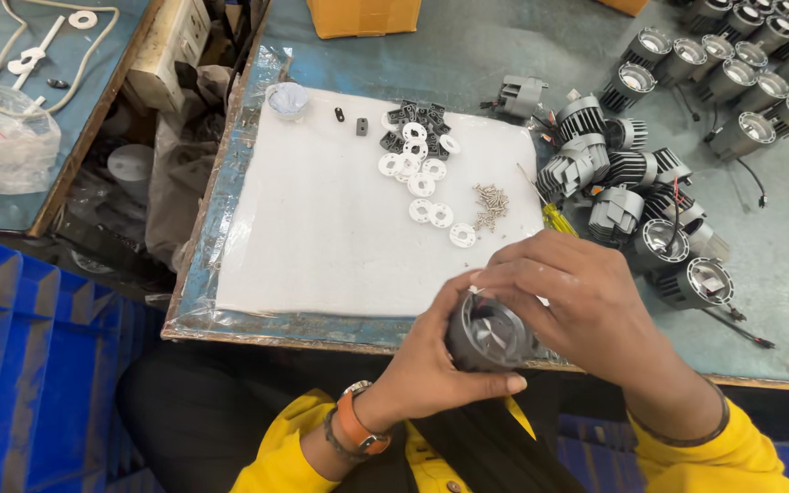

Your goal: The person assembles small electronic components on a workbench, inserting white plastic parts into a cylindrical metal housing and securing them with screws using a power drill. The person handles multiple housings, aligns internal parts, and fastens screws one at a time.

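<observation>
My left hand (pixel 431 365) grips a dark grey round lamp housing (pixel 490 333) with a shiny reflector inside, held at the table's front edge. My right hand (pixel 568 301) curls over the housing's top right, fingertips at its rim; whether they pinch a small part I cannot tell. Just beyond the hands, on a white foam pad (pixel 321 228), lie several white round discs (pixel 422 178), a small heap of screws (pixel 490 205) and several small black clips (pixel 417 117).
Finned grey lamp housings (pixel 614 173) with wires are piled right of the pad, with more in rows at the far right (pixel 741 64). A yellow-handled tool (pixel 557 219) lies by the pad. A small plastic cup (pixel 287 99), a cardboard box (pixel 362 16) and blue crates (pixel 20 365) surround the area.
</observation>
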